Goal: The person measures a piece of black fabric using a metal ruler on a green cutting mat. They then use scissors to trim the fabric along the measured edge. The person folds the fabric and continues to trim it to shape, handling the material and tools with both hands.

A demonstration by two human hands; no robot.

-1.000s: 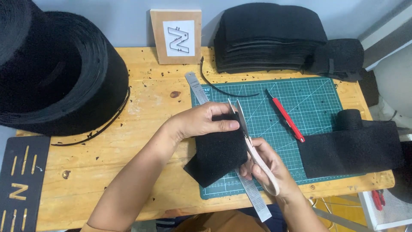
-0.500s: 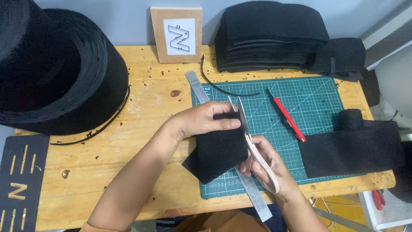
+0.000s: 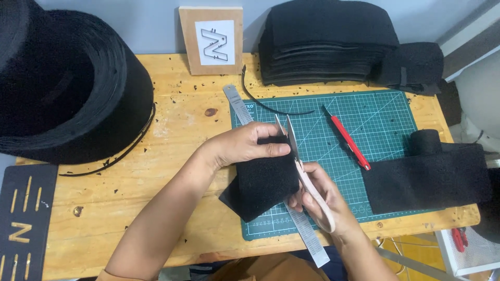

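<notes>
Near the centre of the frame, our left hand [image 3: 245, 145] pinches a folded piece of black felt-like fabric [image 3: 265, 182], fingers curled over its upper edge and thumb pressed on its face. The fabric hangs down and to the left, overlapping the left edge of a green cutting mat [image 3: 364, 114]. Our right hand [image 3: 315, 195], just below and to the right, is closed around the pale handles of a pair of scissors [image 3: 299, 161]. The blades point up the frame, slightly parted, running along the right edge of the fabric beside our left fingertips.

Under the fabric and scissors a metal ruler [image 3: 239, 106] lies diagonally, from the mat's upper left corner down past the front edge of the wooden table [image 3: 172, 109]. On the mat, right of the scissors, lies a red utility knife [image 3: 349, 141], and a thin black strip [image 3: 271, 106] curves above it. A wide band of black fabric [image 3: 427, 177] lies at the mat's lower right. At upper right sits a stack of black cut pieces [image 3: 328, 41]; at upper left, a large roll of black material [image 3: 62, 83]. A small wooden board with a metal shape [image 3: 212, 39] leans against the wall at top centre.
</notes>
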